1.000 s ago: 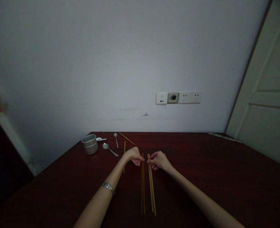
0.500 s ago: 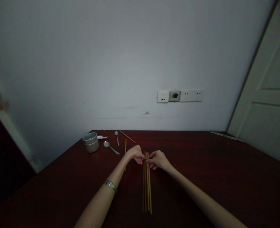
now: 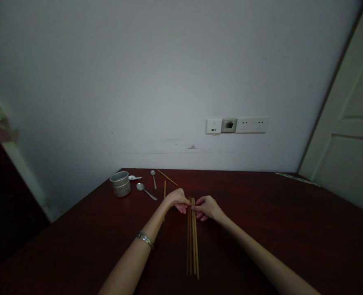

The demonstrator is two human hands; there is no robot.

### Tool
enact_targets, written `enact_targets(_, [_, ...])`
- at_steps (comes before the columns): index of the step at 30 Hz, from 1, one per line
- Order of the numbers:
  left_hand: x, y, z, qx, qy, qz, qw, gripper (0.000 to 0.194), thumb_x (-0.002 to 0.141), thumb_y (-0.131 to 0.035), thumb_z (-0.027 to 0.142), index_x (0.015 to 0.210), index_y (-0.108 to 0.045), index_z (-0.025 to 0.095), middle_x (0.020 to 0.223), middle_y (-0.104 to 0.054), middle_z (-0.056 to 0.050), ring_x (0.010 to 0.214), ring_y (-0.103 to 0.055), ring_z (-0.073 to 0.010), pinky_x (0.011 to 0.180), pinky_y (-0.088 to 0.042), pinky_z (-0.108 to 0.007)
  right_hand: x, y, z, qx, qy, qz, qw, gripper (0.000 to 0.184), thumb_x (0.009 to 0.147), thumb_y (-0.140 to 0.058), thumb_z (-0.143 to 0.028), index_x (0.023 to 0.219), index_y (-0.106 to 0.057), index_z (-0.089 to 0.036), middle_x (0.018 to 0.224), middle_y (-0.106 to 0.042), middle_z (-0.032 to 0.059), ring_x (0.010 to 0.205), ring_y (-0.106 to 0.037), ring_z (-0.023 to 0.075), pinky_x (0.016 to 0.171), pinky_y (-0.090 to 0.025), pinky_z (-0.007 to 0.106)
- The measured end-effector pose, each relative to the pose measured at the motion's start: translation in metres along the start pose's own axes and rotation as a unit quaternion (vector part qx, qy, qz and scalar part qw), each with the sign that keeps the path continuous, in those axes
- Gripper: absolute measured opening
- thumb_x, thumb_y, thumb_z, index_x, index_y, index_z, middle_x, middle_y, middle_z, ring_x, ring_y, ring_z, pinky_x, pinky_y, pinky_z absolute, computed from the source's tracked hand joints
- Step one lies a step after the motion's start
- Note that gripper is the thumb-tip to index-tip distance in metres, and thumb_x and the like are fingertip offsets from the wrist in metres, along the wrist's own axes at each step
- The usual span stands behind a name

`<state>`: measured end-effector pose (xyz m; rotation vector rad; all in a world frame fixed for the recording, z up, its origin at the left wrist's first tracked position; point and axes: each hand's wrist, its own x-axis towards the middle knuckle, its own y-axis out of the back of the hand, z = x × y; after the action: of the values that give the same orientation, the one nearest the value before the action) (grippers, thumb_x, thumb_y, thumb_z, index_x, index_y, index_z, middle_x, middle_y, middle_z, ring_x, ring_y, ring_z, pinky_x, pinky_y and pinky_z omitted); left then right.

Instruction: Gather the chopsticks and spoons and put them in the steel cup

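Several chopsticks lie side by side, pointing toward me: darker brown chopsticks [image 3: 189, 241] on the left, lighter chopsticks [image 3: 195, 241] on the right. At their far ends, my left hand [image 3: 178, 199] has its thumb against the bundle and its other fingers curled beside it; a bracelet [image 3: 144, 238] circles that wrist. From the other side, my right hand [image 3: 207, 207] pinches the lighter chopsticks between thumb and fingers. Another chopstick [image 3: 165, 189] is partly hidden behind my left wrist. One more chopstick [image 3: 167, 178] rests farther back at a slant.
On the left of the dark red table [image 3: 261, 229] stand a metal cup [image 3: 121, 185], a white spoon [image 3: 133, 178], a metal spoon [image 3: 146, 191] and a small long-handled spoon [image 3: 153, 178]. Behind is a wall with sockets [image 3: 250, 125]; a door [image 3: 350, 123] is at right.
The whole view has shifted slightly, so everything appears a little farther right. Both hands stay at the far ends of the chopsticks, with hardly any change in their grip.
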<state>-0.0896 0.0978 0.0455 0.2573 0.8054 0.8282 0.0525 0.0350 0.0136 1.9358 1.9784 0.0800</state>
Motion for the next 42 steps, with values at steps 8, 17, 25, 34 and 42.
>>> enact_targets(8, [-0.031,0.035,0.017,0.042,-0.030,0.134,0.990,0.027,0.074,-0.052,0.018,0.049,-0.054,0.009,0.041,-0.058,-0.004,0.044,-0.060,-0.0140,0.054,-0.052,-0.027,0.010,0.023,-0.021,-0.003,0.040,0.009,0.999,0.013,0.073,-0.060,-0.022,0.072,-0.051,-0.012,0.048,-0.058,-0.0001,0.043,-0.059,0.0116,0.033,-0.046,0.016])
enact_targets(17, [-0.035,0.084,-0.019,0.186,0.034,0.248,0.950,0.018,0.069,-0.057,0.022,0.056,-0.060,0.010,0.062,-0.067,-0.008,0.048,-0.060,-0.0125,0.048,-0.048,-0.021,0.081,0.011,-0.066,-0.088,0.177,0.070,0.978,0.025,0.072,-0.057,-0.017,0.097,-0.056,-0.013,0.074,-0.064,0.0028,0.050,-0.058,0.0083,0.040,-0.044,0.016])
enact_targets(25, [-0.020,0.080,-0.031,0.193,0.067,0.270,0.941,0.014,0.067,-0.057,0.022,0.056,-0.059,0.012,0.056,-0.065,-0.007,0.054,-0.063,-0.0159,0.057,-0.050,-0.025,0.142,-0.034,-0.091,-0.271,0.222,0.099,0.931,0.021,0.072,-0.055,-0.018,0.090,-0.065,-0.014,0.089,-0.066,0.0080,0.083,-0.060,0.0152,0.072,-0.042,0.021])
enact_targets(34, [0.000,0.072,-0.045,0.216,0.079,0.308,0.923,0.017,0.068,-0.055,0.031,0.070,-0.061,0.015,0.053,-0.064,-0.006,0.063,-0.065,-0.0196,0.068,-0.048,-0.030,0.172,-0.077,-0.084,-0.360,0.213,0.063,0.906,0.019,0.075,-0.055,-0.025,0.085,-0.066,-0.013,0.090,-0.065,0.0111,0.086,-0.059,0.0167,0.074,-0.040,0.021])
enact_targets(42, [-0.005,0.064,-0.039,0.254,0.082,0.304,0.915,0.024,0.068,-0.053,0.027,0.086,-0.061,0.015,0.070,-0.068,-0.012,0.079,-0.064,-0.0248,0.072,-0.046,-0.034,0.170,-0.086,-0.086,-0.406,0.201,0.075,0.888,0.018,0.073,-0.056,-0.018,0.088,-0.062,-0.012,0.100,-0.060,0.0151,0.094,-0.057,0.0221,0.076,-0.042,0.027])
